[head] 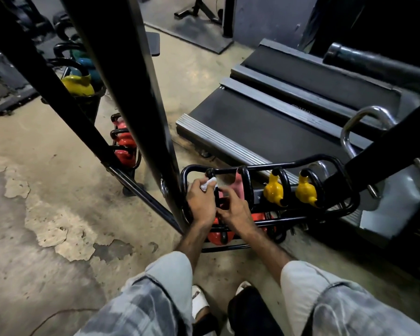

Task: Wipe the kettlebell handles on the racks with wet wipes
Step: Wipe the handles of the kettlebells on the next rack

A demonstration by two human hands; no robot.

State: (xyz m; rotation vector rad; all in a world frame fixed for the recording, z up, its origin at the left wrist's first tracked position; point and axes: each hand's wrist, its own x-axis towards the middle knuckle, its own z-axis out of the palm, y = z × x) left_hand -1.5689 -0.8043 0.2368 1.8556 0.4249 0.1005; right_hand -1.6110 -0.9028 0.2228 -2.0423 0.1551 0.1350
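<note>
Head view: at the rack's (264, 166) left end, the left hand (201, 202) clamps a wet wipe (208, 184) round a kettlebell handle (212, 180) while the right hand (235, 209), fingers curled, steadies it; a loose grip could drop the wipe.

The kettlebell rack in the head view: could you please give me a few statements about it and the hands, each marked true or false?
1. The left hand holds a white wipe against a black kettlebell handle. True.
2. Two yellow kettlebells sit on the rack to the right of the hands. True.
3. The right hand is holding a spray bottle. False: no bottle shows; its fingers curl near the pink kettlebell.
4. The rack stands on green carpet. False: it stands on a worn concrete floor.
5. A treadmill lies behind the rack. True.
</note>
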